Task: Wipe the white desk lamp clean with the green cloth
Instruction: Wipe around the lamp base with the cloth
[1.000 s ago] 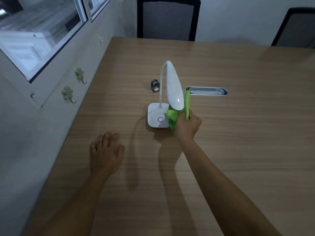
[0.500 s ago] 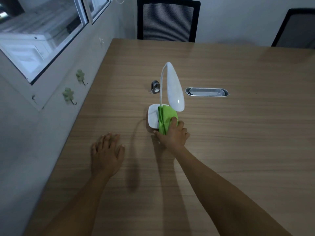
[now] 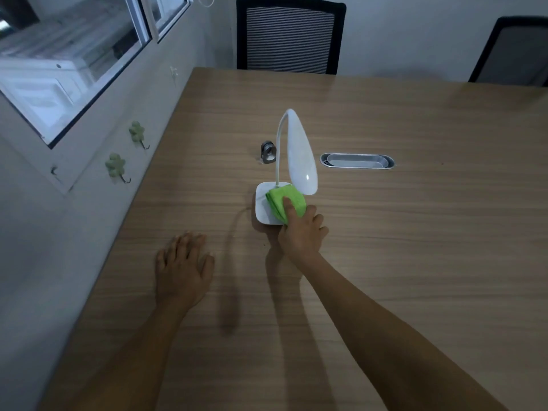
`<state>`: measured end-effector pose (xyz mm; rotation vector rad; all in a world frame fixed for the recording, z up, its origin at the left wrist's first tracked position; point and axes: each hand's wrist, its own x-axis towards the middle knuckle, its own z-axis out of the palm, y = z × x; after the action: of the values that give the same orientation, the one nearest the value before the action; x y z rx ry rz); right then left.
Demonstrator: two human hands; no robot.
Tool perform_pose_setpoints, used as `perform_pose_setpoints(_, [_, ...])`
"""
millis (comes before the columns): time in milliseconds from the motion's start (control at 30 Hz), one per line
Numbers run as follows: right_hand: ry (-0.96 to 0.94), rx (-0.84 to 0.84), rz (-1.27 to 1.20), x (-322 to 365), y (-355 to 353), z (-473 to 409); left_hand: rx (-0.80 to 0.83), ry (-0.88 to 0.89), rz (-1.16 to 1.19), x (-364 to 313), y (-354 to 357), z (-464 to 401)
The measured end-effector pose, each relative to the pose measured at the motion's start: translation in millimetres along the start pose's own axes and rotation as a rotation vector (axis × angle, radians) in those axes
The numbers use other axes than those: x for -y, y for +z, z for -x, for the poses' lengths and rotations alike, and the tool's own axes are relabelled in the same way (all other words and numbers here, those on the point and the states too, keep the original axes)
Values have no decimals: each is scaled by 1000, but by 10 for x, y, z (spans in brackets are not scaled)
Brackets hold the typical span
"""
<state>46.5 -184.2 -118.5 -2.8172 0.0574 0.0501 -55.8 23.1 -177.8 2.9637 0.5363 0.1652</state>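
The white desk lamp [image 3: 300, 155] stands on the wooden table [image 3: 415, 247], its curved neck rising from a square white base [image 3: 262, 204] and its long head drooping toward me. A folded green cloth [image 3: 283, 200] lies on top of the base. My right hand [image 3: 302, 232] presses the cloth down onto the base with its fingers, index finger stretched over the cloth. The base's round button is hidden under the cloth. My left hand [image 3: 184, 266] rests flat on the table to the left, fingers apart, holding nothing.
A small grey metal ring-shaped object [image 3: 268, 151] stands behind the lamp. An oval cable grommet [image 3: 357, 161] is set into the table to the right. Two black chairs [image 3: 290, 37] stand at the far edge. A wall with clover hooks [image 3: 117, 167] borders the table's left side.
My right hand came down with the cloth from beside the lamp head onto the base and has spread it across the base. My left hand has stayed put.
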Motion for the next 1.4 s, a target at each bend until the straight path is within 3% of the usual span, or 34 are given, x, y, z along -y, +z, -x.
perform_pose_setpoints(100, [-27,22,43,-81,23,-14,-11,5,9,-6,-6,4])
perform_pose_setpoints(267, [225,72,-86,-292,-147,-199,-4,1,13,-3,-8,-1])
perform_pose_setpoints(467, [12,38,-77,-71,-177,-189,-9,3,13,-15,-14,3])
perform_pose_setpoints(633, [236,84,-108,-224,-179,-321,-4,-4,17,-3,-1,0])
perform_pose_setpoints(700, [215,36,-134,-188,-190,-297,-4,-7,17,3,0,3])
perform_pose_setpoints(800, [129,104,-225,-137,-167,-263,-10,1,23,-10,-12,2])
perform_pose_setpoints(967, [182,79,-324,-214,-142,-280,-1,0,14,-1,-6,2])
perform_pose_setpoints(1100, [48,96,-248,-145,-78,-227,-17,9,16,-7,-5,0])
perform_pose_setpoints(1400, [-16,9,49,-154,7,-239,-9,6,4,5,1,1])
